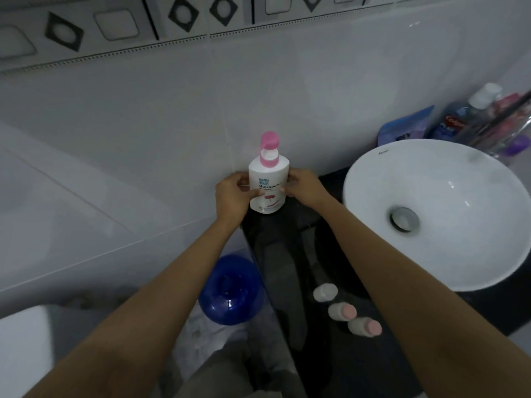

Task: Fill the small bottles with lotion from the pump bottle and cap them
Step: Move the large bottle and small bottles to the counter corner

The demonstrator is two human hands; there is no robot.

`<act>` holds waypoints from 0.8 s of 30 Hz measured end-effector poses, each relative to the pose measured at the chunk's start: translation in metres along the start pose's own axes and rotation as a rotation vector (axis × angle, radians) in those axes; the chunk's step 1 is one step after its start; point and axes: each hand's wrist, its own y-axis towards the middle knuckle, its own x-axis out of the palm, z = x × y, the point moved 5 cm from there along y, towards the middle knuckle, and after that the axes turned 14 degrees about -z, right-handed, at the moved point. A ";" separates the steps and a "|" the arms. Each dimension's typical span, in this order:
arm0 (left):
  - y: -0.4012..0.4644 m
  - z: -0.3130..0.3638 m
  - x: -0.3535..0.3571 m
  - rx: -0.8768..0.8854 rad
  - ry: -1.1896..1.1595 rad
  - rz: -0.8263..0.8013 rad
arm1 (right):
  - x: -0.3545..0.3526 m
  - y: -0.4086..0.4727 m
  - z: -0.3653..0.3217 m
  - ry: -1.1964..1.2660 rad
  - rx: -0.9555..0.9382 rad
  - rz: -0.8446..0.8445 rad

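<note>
A white pump bottle (pixel 267 179) with a pink pump head stands at the far end of the black counter (pixel 290 254), against the tiled wall. My left hand (pixel 233 193) grips its left side and my right hand (pixel 301 186) grips its right side. Three small bottles lie close to me on the counter: one with a white cap (pixel 324 292), and two with pink caps (pixel 342 311) (pixel 365 326). My right forearm passes just to the right of them.
A white basin (pixel 436 214) with a metal drain sits on the counter to the right. Toiletries and a blue pouch (pixel 405 126) crowd the back right corner. A blue round container (pixel 231 288) stands on the floor left of the counter.
</note>
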 end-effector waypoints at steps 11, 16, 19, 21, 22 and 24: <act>-0.007 -0.004 0.005 0.059 0.022 0.009 | 0.003 -0.012 0.008 0.070 0.037 0.107; -0.039 -0.017 0.007 0.033 0.097 0.130 | 0.003 -0.078 0.015 0.162 0.142 0.189; -0.070 -0.021 0.038 0.042 -0.001 -0.078 | 0.009 -0.145 0.022 0.118 0.124 0.269; -0.091 -0.017 0.067 0.100 -0.002 -0.310 | 0.016 -0.191 0.033 0.041 0.143 0.365; -0.101 -0.013 0.079 0.143 0.012 -0.399 | 0.021 -0.212 0.041 0.019 0.172 0.396; -0.119 -0.004 0.100 0.229 0.050 -0.543 | 0.035 -0.242 0.061 0.008 0.251 0.387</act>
